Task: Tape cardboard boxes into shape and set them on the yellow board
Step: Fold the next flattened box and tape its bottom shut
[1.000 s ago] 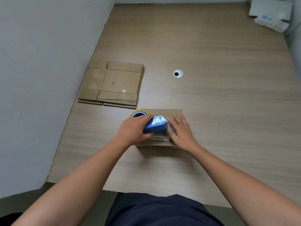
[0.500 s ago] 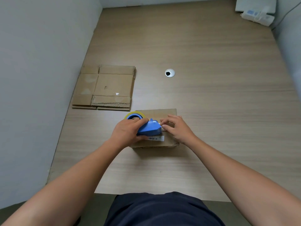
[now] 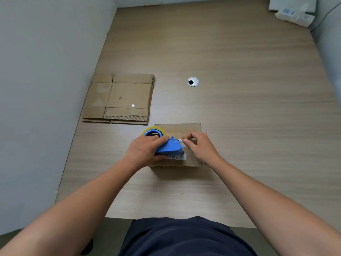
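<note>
Pale wooden tabletop (image 3: 239,117) holds the cardboard box (image 3: 192,160) near its front edge, where my left hand (image 3: 144,150) wraps its grip round the blue tape dispenser (image 3: 170,147) on top and my right hand (image 3: 201,146) pinches the tape end (image 3: 180,140); light cardboard with springy flaps, I judge, best pinned beside the seam.

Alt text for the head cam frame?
The left hand grips a blue tape dispenser over a cardboard box on a wooden table, while the right hand pinches the tape end at its mouth. A stack of flattened boxes lies further back, by the left wall.
</note>
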{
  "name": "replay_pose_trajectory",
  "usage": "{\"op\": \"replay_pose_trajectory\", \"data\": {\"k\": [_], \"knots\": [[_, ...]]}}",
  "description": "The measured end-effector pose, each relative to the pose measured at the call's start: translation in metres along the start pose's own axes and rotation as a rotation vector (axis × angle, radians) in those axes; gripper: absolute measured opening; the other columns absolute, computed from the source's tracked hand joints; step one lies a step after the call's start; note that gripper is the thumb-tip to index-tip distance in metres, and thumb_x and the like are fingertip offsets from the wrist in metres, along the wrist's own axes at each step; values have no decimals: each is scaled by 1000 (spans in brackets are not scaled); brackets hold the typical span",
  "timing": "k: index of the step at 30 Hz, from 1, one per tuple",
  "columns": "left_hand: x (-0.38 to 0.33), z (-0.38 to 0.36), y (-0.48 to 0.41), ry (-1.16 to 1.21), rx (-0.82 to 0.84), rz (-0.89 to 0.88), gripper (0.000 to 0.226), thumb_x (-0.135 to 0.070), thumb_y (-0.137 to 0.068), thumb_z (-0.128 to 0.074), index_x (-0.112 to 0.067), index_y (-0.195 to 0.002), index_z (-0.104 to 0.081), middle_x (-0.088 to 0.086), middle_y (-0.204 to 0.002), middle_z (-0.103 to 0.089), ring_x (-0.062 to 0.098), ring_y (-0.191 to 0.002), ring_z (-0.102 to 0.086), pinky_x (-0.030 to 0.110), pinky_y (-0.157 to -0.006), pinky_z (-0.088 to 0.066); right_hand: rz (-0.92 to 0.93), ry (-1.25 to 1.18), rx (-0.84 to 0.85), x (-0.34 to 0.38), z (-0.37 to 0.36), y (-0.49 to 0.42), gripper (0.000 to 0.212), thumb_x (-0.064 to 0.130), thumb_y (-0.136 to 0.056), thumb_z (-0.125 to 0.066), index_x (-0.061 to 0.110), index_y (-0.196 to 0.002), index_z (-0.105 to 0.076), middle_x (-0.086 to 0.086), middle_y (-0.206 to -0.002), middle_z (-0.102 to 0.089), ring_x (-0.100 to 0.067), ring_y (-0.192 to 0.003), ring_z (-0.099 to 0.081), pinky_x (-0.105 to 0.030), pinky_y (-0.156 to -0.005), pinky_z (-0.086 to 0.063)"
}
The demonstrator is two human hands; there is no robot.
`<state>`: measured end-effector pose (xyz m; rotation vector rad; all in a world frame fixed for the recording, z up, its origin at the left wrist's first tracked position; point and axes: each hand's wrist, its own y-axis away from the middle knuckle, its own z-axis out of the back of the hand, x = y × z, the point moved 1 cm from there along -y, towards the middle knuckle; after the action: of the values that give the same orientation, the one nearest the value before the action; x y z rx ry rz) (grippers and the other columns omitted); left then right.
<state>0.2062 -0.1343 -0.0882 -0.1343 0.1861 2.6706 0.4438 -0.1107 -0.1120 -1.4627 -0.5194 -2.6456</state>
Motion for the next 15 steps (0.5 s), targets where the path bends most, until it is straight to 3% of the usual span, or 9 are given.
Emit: {"op": "replay_pose_trajectory", "data": {"k": [2,3,6,11,15], "knots": [[2,-1,0,-3,11,-17,65,-61,-85,-71,-35,-137,-41,-7,-102,-66,18,-87,-64,29,-65,-48,23,40,-51,1,-4,4,15,24,-97,-65,19,-84,-59,6,-93,-61,-11,-99,-50,-29,-117,-23],[4,-1,0,-2,16,-23,66,-60,-85,-71,-37,-137,-37,-7,-102,-66,19,-87,-64,31,-65,-51,6,22,-89,2,-5,7,15,22,-96,-66,18,-84,-59,3,-92,-58,-12,-97,-48,-24,-103,-34],[7,-1,1,-7,15,-31,67,-59,-85,-72,-38,-136,-33,-5,-101,-67,20,-85,-64,32,-63,-50,-131,-113,-236,-6,6,17,13,13,-95,-62,11,-84,-55,-2,-84,-59,-18,-84,-52,-28,-69,-37],[6,-4,-3,-49,-6,-115,66,-56,-79,-78,-33,-131,-43,-5,-91,-65,21,-76,-63,29,-57,-43,-342,-294,-196,-38,30,33,14,9,-94,-57,12,-82,-50,-7,-78,-63,-20,-65,-51,-36,-68,-45],[7,-5,-3,-58,9,-140,67,-58,-80,-77,-32,-132,-45,-4,-92,-65,22,-77,-62,30,-58,-45,-464,-462,-222,-39,16,34,20,3,-98,-48,16,-82,-45,-8,-75,-54,-17,-56,-46,-31,-58,-47]]}}
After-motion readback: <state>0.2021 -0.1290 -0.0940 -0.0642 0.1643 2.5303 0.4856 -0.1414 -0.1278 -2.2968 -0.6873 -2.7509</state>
